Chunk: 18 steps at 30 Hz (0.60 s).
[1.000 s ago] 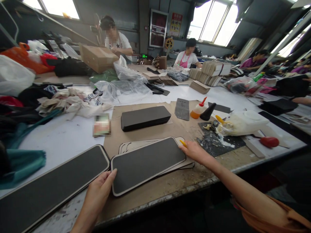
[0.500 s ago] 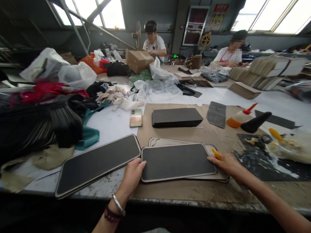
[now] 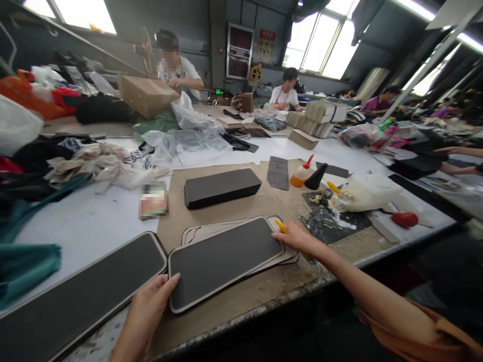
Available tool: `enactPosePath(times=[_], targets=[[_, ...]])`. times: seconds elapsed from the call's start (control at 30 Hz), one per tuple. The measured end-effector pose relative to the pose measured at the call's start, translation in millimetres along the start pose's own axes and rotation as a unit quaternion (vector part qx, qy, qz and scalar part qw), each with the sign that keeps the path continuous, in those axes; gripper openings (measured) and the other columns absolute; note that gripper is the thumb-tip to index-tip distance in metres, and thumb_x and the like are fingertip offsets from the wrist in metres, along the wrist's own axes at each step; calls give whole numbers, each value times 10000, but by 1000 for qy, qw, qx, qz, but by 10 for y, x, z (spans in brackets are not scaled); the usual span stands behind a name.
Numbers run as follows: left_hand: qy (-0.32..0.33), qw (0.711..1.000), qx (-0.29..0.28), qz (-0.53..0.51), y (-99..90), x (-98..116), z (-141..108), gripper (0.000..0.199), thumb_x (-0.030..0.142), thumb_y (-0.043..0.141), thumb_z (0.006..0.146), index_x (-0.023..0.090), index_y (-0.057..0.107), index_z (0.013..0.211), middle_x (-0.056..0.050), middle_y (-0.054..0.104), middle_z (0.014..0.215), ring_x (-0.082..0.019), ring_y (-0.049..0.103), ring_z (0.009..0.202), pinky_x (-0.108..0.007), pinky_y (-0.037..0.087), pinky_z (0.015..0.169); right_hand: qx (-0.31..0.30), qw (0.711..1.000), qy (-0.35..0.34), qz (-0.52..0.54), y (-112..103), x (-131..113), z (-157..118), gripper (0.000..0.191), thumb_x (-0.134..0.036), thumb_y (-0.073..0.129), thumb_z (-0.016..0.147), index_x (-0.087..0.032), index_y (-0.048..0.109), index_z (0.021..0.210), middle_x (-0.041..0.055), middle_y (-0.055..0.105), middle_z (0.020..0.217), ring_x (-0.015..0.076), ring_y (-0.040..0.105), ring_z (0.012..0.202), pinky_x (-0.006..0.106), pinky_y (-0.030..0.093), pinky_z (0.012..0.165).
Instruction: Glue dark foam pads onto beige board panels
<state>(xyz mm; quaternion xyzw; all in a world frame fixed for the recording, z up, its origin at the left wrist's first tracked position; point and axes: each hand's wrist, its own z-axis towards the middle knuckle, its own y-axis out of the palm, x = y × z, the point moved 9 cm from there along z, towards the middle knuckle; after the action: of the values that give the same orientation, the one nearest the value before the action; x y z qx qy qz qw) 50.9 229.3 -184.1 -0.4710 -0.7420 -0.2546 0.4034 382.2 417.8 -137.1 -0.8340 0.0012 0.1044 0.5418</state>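
Observation:
A dark rectangular panel with a pale rounded border (image 3: 226, 261) lies over a stack of beige pieces (image 3: 196, 234). At its near left corner, my left hand (image 3: 151, 299) pinches the edge, thumb on top. My right hand (image 3: 296, 236) grips the far right end and also holds a small yellow-handled tool (image 3: 280, 226); the tool's other end is hidden. Left of this panel, similar bordered panels (image 3: 94, 281) rest in a pile. Beyond the held panel sits a neat stack of plain dark pieces (image 3: 222, 186).
Behind are a bottle of orange liquid (image 3: 300, 173), a black cone-shaped object (image 3: 316, 176) and a glue-smeared dark sheet (image 3: 328, 216). Cloth scraps (image 3: 90, 163) and a cardboard box (image 3: 145, 95) occupy the left. Two people sit across the table; another person's arms show at the right edge.
The view has swung to the right, bringing more of the table's right side and other people into sight. Both hands keep their hold on the panel, which looks more tilted in the picture.

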Motion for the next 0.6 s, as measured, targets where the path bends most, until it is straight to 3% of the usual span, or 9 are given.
enactPosePath(times=[0.4,0.6], targets=[[-36,999,-16,-11,0,-69,40,539,585,806,285,160,611,554,29,615,499,-100,508,474,-200,438,480,-26,998,-9,65,73,24,43,283,-406,619,729,-166,501,640,-6,500,592,132,482,582,229,270,511],[-12,1000,0,-3,-3,14,-3,527,596,791,325,155,605,544,17,628,506,-108,536,485,-198,438,476,-20,995,-15,98,56,-6,3,273,-361,616,734,-177,453,615,-18,471,571,127,457,573,232,270,523]])
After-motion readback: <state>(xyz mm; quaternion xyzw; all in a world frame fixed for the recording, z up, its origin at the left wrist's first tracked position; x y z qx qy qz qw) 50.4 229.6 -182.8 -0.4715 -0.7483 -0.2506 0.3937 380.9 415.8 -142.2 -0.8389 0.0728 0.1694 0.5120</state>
